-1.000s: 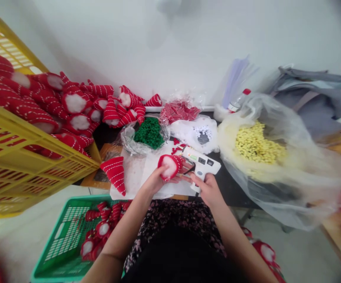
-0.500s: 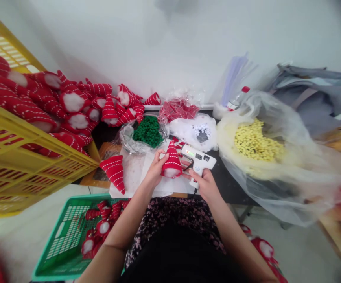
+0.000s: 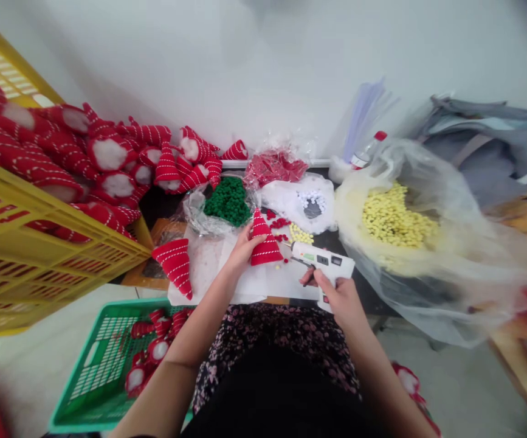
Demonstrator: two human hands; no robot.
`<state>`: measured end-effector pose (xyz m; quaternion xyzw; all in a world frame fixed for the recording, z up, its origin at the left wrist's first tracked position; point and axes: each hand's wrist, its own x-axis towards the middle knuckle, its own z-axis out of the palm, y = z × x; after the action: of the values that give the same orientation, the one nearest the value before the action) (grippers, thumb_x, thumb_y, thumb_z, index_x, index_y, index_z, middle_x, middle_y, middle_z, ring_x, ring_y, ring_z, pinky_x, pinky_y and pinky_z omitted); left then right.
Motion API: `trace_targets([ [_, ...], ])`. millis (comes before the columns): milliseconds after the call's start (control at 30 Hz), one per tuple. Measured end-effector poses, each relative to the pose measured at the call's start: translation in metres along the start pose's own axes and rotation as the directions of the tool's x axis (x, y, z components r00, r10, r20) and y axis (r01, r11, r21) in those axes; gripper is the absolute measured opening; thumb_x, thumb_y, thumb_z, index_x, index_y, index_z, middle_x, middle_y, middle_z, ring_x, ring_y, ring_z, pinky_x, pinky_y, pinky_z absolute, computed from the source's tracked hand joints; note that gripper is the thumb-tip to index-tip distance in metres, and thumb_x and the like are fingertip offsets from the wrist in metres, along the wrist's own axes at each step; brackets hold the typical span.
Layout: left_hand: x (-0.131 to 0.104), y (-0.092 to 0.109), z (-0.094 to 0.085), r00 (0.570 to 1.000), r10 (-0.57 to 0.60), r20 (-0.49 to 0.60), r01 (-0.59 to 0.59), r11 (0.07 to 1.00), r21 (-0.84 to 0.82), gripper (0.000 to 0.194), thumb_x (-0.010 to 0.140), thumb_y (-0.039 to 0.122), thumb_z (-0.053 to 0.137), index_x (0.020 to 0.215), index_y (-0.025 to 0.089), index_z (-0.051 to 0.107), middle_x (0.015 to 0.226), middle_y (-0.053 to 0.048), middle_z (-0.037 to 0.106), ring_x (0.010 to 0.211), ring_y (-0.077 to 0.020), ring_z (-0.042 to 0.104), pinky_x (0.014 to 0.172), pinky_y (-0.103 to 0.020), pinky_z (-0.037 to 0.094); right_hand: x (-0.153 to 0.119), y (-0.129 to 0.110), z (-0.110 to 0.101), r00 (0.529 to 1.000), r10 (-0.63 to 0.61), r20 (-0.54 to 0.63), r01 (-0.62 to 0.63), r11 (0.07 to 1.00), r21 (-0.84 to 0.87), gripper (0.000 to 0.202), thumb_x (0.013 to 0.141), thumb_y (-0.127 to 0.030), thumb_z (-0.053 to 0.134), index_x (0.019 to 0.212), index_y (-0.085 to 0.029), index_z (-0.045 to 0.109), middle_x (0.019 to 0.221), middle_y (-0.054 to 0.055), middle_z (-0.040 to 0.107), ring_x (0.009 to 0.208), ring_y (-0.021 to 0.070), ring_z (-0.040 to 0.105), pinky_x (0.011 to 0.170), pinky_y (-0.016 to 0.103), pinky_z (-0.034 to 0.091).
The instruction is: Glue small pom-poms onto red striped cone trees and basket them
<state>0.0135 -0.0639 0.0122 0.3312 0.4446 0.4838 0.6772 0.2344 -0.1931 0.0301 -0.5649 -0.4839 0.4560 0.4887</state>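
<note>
My left hand (image 3: 244,244) is closed on a red cone hat (image 3: 265,243) with white dashed stripes, its tip pointing away from me over the white paper. In my right hand (image 3: 338,295) is a white hot glue gun (image 3: 320,261), gripped by its handle, the nozzle pointing left toward the hat with a small gap between them. Small red pom-poms (image 3: 279,223) and yellow pom-poms (image 3: 300,233) lie just beyond the nozzle. A second red cone hat (image 3: 176,266) rests on the left of the paper (image 3: 206,267).
A yellow crate (image 3: 58,243) of stuffed red cones stands left, with a green basket (image 3: 78,371) of smaller ones below. Bags of green pom-poms (image 3: 228,202), red pieces (image 3: 276,167), white pom-poms (image 3: 312,202) and yellow pom-poms (image 3: 397,219) line the table. A bottle (image 3: 369,152) stands behind.
My right hand has drawn the glue gun right and toward me, away from the hat. My left hand has turned the hat, so its white stuffed base no longer shows.
</note>
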Motion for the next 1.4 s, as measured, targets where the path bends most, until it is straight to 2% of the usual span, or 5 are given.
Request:
trace_targets([
  [167,0.009,-0.011,-0.006,0.998,0.06,0.007,-0.06,0.998,0.007,0.061,0.076,0.036,0.085,0.13,0.023,0.06,0.114,-0.008,0.075,0.097,-0.0262,0.074,0.093,-0.043,0.059,-0.013,-0.016,0.0,0.994,-0.071,0.078,0.087,0.973,-0.215,0.041,0.096,-0.051,0.059,0.077,-0.019,0.077,0.081,0.008,0.078,0.07,0.0208,0.07,0.059,0.027,0.052],
  [533,0.003,-0.015,-0.008,0.982,0.183,0.053,-0.185,0.982,0.032,0.064,0.076,0.047,0.086,0.128,0.024,0.057,0.115,-0.007,0.073,0.097,-0.0233,0.073,0.086,-0.036,0.06,-0.016,-0.017,0.019,0.99,-0.138,0.018,0.137,0.936,-0.324,0.035,0.089,-0.048,0.062,0.068,-0.021,0.069,0.078,0.009,0.078,0.08,0.025,0.076,0.082,0.03,0.06],
  [933,0.001,-0.015,-0.005,0.973,0.217,0.076,-0.223,0.971,0.086,0.064,0.077,0.05,0.085,0.127,0.024,0.056,0.114,-0.008,0.073,0.098,-0.0251,0.073,0.083,-0.036,0.06,-0.015,-0.016,0.017,0.984,-0.166,0.06,0.176,0.905,-0.388,0.039,0.092,-0.047,0.059,0.063,-0.021,0.065,0.073,0.009,0.077,0.074,0.0253,0.076,0.076,0.03,0.06],
  [1267,0.003,-0.017,-0.005,0.972,0.231,0.042,-0.234,0.969,0.081,0.062,0.075,0.05,0.085,0.124,0.024,0.057,0.115,-0.007,0.073,0.102,-0.0247,0.072,0.089,-0.037,0.059,-0.019,-0.01,0.014,0.972,-0.224,0.07,0.233,0.876,-0.422,0.032,0.094,-0.044,0.061,0.083,-0.018,0.077,0.077,0.01,0.08,0.074,0.027,0.079,0.071,0.03,0.061],
  [1400,0.002,-0.015,-0.005,0.981,0.194,0.026,-0.195,0.98,0.046,0.063,0.075,0.048,0.085,0.126,0.024,0.057,0.114,-0.007,0.074,0.1,-0.0244,0.072,0.089,-0.038,0.059,-0.021,-0.006,0.009,0.968,-0.251,-0.009,0.221,0.867,-0.447,0.029,0.093,-0.042,0.065,0.094,-0.017,0.079,0.088,0.012,0.082,0.08,0.0282,0.08,0.071,0.031,0.062],
])
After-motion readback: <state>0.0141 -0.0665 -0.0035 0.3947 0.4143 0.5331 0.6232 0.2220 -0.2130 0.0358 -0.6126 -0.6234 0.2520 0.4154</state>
